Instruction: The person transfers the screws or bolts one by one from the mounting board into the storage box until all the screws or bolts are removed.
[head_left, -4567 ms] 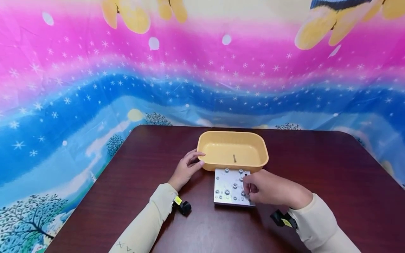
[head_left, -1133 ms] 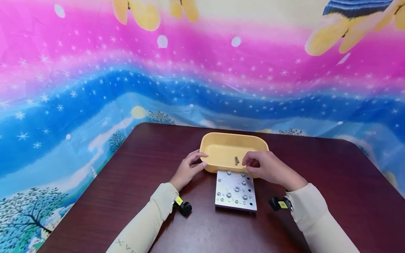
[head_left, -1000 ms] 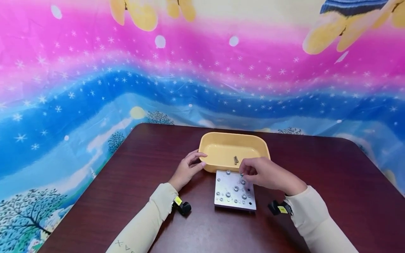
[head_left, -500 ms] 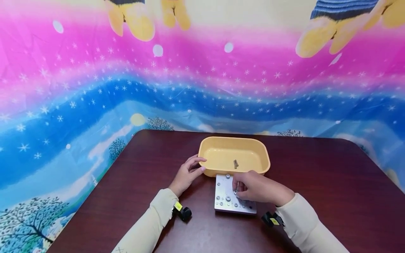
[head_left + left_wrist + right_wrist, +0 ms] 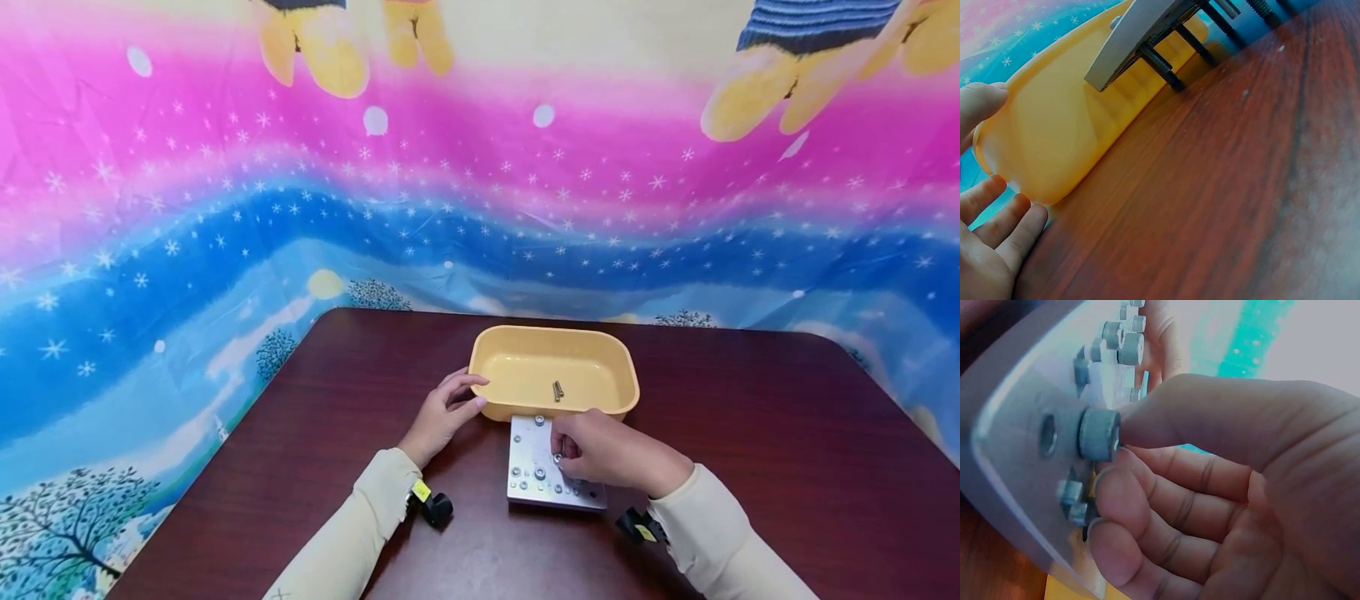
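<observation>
A silver metal plate (image 5: 528,454) with several socket-head screws stands on the table in front of a yellow plastic bin (image 5: 495,410). My right hand (image 5: 611,450) is over the plate's right half, thumb and index finger pinching a screw (image 5: 557,458) near the middle; its shank is hidden. In the right wrist view another large screw head (image 5: 1100,434) sits right in front of my thumb, hiding its tip. My left hand (image 5: 442,417) holds the bin's near left corner, one finger over the rim and the thumb against the outer wall. Loose screws (image 5: 558,391) lie inside the bin.
Threaded shanks (image 5: 1191,44) stick out below the plate in the left wrist view, between plate and table. The dark wooden table (image 5: 360,375) extends around both things, with a patterned cloth (image 5: 480,167) hanging behind its far edge.
The loose screws in the bin went from one to two. My right hand moved from the plate's right edge to over the bin, then back down to the plate's middle. My left hand stays put.
</observation>
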Motion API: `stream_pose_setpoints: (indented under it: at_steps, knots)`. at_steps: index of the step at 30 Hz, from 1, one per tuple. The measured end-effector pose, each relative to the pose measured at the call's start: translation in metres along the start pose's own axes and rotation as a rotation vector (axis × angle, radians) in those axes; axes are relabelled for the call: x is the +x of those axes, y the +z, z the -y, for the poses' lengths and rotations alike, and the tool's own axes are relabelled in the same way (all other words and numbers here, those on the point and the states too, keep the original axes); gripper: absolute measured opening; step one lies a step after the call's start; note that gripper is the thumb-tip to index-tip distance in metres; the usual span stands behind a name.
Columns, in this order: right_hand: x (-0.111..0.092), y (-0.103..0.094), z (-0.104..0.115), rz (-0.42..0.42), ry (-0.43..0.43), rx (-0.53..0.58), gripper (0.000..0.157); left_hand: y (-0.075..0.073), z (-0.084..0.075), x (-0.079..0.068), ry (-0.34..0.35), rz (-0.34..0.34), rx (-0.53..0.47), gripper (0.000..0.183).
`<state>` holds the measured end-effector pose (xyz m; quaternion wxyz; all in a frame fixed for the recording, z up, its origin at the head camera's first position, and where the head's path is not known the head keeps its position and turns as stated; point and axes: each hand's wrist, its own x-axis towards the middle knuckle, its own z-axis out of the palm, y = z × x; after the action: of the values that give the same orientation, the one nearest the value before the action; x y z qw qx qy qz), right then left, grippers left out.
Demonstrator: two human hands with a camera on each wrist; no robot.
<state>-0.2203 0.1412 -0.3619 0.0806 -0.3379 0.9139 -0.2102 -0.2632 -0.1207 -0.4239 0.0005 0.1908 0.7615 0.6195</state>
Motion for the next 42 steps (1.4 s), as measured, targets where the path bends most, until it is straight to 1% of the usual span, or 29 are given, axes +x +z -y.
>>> stream_pose_setpoints:
  at_steps: [2, 9, 11, 18, 26, 33, 42]
  knots:
    - [0.0002, -0.0003, 0.0002, 0.000, 0.006, -0.007, 0.014, 0.0001, -0.0003, 0.0005, 0.002, 0.000, 0.004, 0.035]
    - [0.0005, -0.0016, -0.0003, -0.021, -0.011, -0.048, 0.015, 0.0007, 0.0007, 0.0044, 0.050, -0.001, -0.025, 0.034]
    - [0.0003, -0.0021, -0.0003, -0.024, -0.012, -0.050, 0.015, 0.0006, 0.0005, 0.0049, 0.053, -0.003, -0.028, 0.034]
    - [-0.0005, -0.0033, 0.0006, -0.026, -0.010, -0.045, 0.016, 0.0009, 0.0010, 0.0051, 0.048, -0.005, -0.044, 0.034]
    - [-0.0012, -0.0015, 0.0011, -0.024, -0.005, -0.047, 0.015, 0.0011, -0.0014, 0.0027, 0.040, -0.001, -0.033, 0.034]
    - [-0.0024, -0.0015, 0.0029, -0.037, 0.002, -0.069, 0.015, 0.0009, -0.0002, 0.0023, 0.043, -0.003, -0.029, 0.034]
    - [-0.0038, -0.0065, 0.0078, -0.036, 0.012, -0.056, 0.015, -0.0006, 0.0011, 0.0007, 0.018, 0.002, -0.027, 0.036]
